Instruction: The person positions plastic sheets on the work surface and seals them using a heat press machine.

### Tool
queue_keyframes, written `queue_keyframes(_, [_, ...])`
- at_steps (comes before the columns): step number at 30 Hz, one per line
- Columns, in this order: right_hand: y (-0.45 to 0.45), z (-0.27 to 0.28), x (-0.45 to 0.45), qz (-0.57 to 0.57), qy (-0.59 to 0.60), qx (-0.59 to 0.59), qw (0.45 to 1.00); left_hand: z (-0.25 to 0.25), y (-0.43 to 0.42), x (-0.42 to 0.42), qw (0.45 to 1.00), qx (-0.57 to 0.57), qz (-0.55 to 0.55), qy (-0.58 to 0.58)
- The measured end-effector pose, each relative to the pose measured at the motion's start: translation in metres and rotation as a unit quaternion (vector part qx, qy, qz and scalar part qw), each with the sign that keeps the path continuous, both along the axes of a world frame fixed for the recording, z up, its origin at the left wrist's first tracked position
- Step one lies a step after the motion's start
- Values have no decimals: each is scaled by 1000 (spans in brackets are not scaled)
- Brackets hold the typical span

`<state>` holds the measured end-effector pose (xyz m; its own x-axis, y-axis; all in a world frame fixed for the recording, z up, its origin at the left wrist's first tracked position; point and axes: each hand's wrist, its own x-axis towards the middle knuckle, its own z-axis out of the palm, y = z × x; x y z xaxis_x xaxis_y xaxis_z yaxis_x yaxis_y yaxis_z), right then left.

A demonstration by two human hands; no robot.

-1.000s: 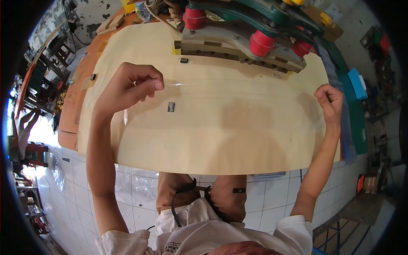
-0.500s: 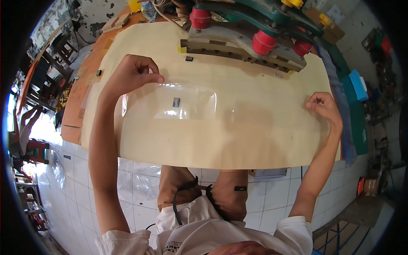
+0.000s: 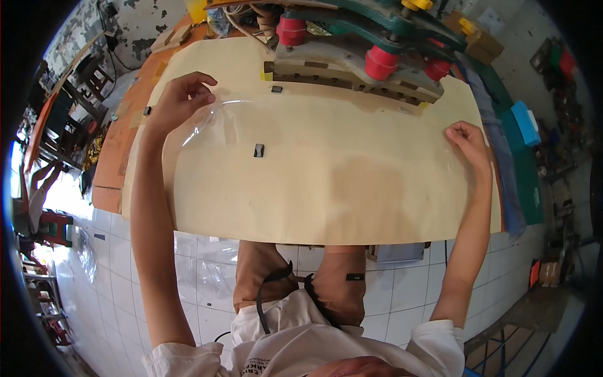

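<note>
A clear plastic film [image 3: 232,119] is stretched over a pale yellow sheet [image 3: 282,201] on the table; its glossy edge runs from the fingertips of my left hand [image 3: 186,99]. That hand pinches the film between thumb and curled fingers, with the index finger raised. On the right side, my right hand [image 3: 468,139] is closed on the film, which shows there only as faint glints. Between the hands lies a small dark block [image 3: 259,151]. Another small black block [image 3: 276,90] sits farther back, near the machine.
A green machine [image 3: 352,28] with red mounts and a long metal bar [image 3: 342,78] stands over the sheet's back edge. A third black block [image 3: 147,110] is beside my left wrist. Blue cloth [image 3: 502,157] and a blue box [image 3: 525,124] lie at the right.
My left hand has moved back and left, and its index finger has lifted. My right hand has shifted slightly left. The film's bright reflections have moved toward the left hand.
</note>
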<state>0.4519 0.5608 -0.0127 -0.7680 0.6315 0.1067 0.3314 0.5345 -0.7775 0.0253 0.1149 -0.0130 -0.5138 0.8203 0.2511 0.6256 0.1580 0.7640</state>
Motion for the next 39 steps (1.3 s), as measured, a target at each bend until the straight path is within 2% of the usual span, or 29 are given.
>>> queue_keyframes(4, [10, -9, -8, -16, 17, 39, 999, -9, 5, -5, 999, 1, 25, 36])
queue_keyframes(6, [13, -12, -10, -42, 25, 79, 996, -5, 7, -2, 995, -42, 66, 68])
queue_keyframes(16, [25, -20, -23, -75, 59, 46, 994, -7, 17, -8, 992, -13, 86, 92])
queue_keyframes(18, [27, -22, -26, -95, 97, 81, 987, -9, 20, -12, 990, 12, 86, 115])
queue_keyframes(21, [30, -23, -27, -99, 76, 130, 984, -11, 25, -14, 986, 0, 104, 128])
queue_keyframes(25, [27, -21, -26, -107, 58, 129, 984, -11, 26, -11, 981, -24, 115, 154])
queue_keyframes(27, [34, -22, -22, -79, 101, 44, 991, -8, 22, -9, 983, -34, 122, 135])
queue_keyframes(34, [46, -26, -14, -61, 86, 13, 994, -6, 3, -22, 980, -73, 145, 112])
queue_keyframes(39, [46, -30, -12, -55, 101, 6, 993, 5, 2, -16, 975, 31, 164, 145])
